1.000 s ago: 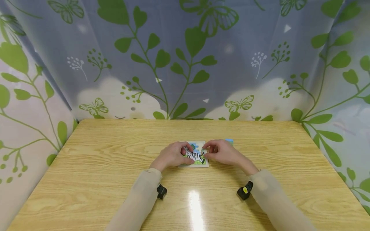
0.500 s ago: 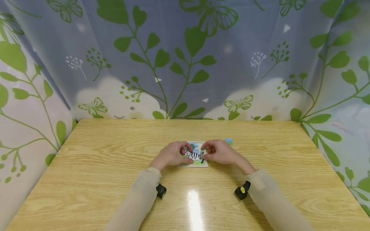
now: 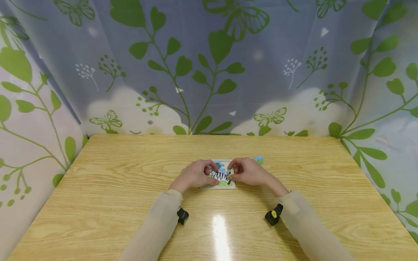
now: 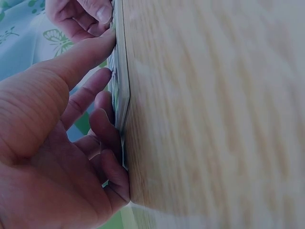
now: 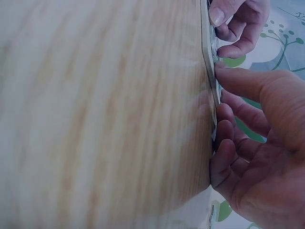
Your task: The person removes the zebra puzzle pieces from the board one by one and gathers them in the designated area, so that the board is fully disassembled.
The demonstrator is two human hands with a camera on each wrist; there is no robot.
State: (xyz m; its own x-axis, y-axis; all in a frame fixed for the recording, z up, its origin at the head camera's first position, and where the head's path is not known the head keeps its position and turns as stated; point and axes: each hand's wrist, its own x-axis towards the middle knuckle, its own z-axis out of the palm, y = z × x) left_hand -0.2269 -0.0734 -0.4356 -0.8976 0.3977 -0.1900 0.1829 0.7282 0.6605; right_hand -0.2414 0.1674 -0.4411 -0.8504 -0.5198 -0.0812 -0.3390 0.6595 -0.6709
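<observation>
A small zebra jigsaw puzzle [image 3: 221, 177] lies on the table in a pale tray, its edge [image 4: 123, 90] seen side-on in the left wrist view. My left hand [image 3: 194, 175] holds the puzzle at its left side, thumb low on the zebra and fingertips farther back. At the right side my right hand [image 3: 250, 172] pinches a small puzzle piece [image 3: 230, 172] between thumb and fingers, set right at the zebra's rump. Pale backing shows at the puzzle's upper right. In the right wrist view the right thumb [image 5: 233, 76] touches the puzzle's top.
Behind the right hand lies a loose blue-and-green puzzle piece [image 3: 259, 160]. The wooden table [image 3: 130, 163] ends at a patterned curtain [image 3: 209, 90] at the back and sides. A black wrist camera sits under each sleeve.
My right hand has shifted slightly left and inward over the puzzle's right side, uncovering more of the loose piece behind it. The left hand has stayed in place.
</observation>
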